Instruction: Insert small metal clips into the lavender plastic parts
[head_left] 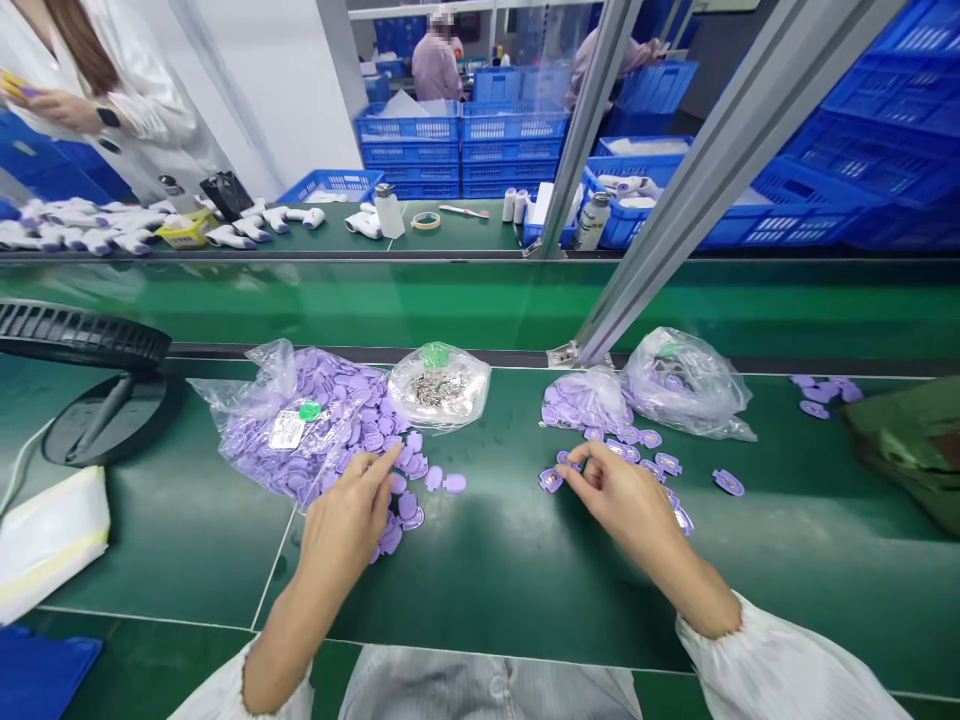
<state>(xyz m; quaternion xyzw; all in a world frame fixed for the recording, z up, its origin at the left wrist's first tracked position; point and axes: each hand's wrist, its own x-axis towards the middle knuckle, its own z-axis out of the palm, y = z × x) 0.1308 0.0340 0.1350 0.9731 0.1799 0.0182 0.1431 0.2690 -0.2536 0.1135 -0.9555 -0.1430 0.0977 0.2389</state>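
Okay so I took the bag of metal bits (450, 392) as my marker here. It sat toward the back of the green worktop (487, 590), and the two hands were well apart on either side of it. The left hand (349, 510) was nearer the person than that bag and left of it, forefinger stretched out over loose purple pieces (454, 484); couldn't tell if it had a grip on one. The right hand (626, 490) was right of the bag and nearer the person, thumb and forefinger pinched on a purple piece (551, 481), no idea if it was lifted.

Left of the bag there was a big bag of purple pieces (300, 430), with loose ones spilling out in front. Right of it lay scattered pieces with shiny middles (667, 463).

What could go wrong, imo: the overlapping pieces looked smooth, so grabbing one could've dragged or flipped its neighbours. A sleeve (772, 655) brushing the scattered ones right of the bag might've pushed plain and shiny pieces together. And knocking the marker bag itself could've spilled its bits, if it was open; couldn't tell.
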